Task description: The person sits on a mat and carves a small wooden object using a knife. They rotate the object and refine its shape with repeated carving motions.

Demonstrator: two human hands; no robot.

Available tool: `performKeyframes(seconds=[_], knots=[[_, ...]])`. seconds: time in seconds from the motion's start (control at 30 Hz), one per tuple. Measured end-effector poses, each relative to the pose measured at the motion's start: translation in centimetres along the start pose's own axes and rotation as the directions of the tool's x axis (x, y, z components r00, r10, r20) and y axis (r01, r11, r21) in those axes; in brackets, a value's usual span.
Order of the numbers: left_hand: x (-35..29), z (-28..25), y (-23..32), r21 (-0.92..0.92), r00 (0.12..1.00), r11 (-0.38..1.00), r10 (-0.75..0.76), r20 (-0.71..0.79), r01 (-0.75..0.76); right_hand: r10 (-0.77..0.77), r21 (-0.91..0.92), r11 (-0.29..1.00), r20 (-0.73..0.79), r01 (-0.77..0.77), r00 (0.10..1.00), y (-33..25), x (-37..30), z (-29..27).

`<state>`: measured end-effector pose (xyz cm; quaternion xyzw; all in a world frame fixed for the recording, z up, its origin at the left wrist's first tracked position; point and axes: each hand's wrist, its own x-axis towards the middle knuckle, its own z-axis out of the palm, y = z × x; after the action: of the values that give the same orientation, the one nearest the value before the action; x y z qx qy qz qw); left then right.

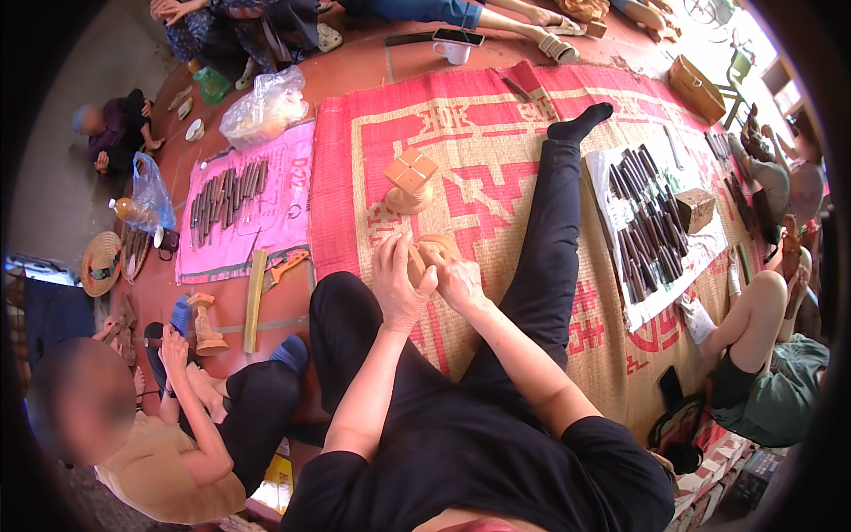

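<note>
My left hand (399, 277) and my right hand (456, 278) are close together above the mat, between my legs. Both are closed round a light-brown wooden piece (437, 242) with a curved edge. My fingers cover most of it, so its full shape is hidden. Just beyond my hands, a square wooden block (411, 169) with pale crossing lines on top rests on a rounded wooden base (409, 199). I cannot make out any tool in either hand.
Rows of dark-handled carving tools lie on a pink sheet (298, 182) at left and a white sheet (654, 306) at right. An orange-handled saw (285, 266) lies by a wooden strip (255, 301). People sit close on both sides. A white mug (454, 53) stands at the back.
</note>
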<state>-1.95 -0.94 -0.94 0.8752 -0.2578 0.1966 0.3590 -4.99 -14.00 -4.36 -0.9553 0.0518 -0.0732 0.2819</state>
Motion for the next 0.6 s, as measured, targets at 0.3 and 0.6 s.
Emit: performKeyframes(seconds=[0.3, 0.6], knots=[[0.2, -0.2, 0.0, 0.003, 1.0, 1.0, -0.017, -0.005, 0.017, -0.02, 0.06, 0.998, 0.008, 0.02, 1.0, 1.3, 0.6, -1.6], [0.4, 0.3, 0.3, -0.004, 0.999, 0.999, 0.035, -0.007, -0.035, 0.185, -0.137, 0.975, 0.075, -0.173, 0.98, 5.8, 0.5, 1.9]])
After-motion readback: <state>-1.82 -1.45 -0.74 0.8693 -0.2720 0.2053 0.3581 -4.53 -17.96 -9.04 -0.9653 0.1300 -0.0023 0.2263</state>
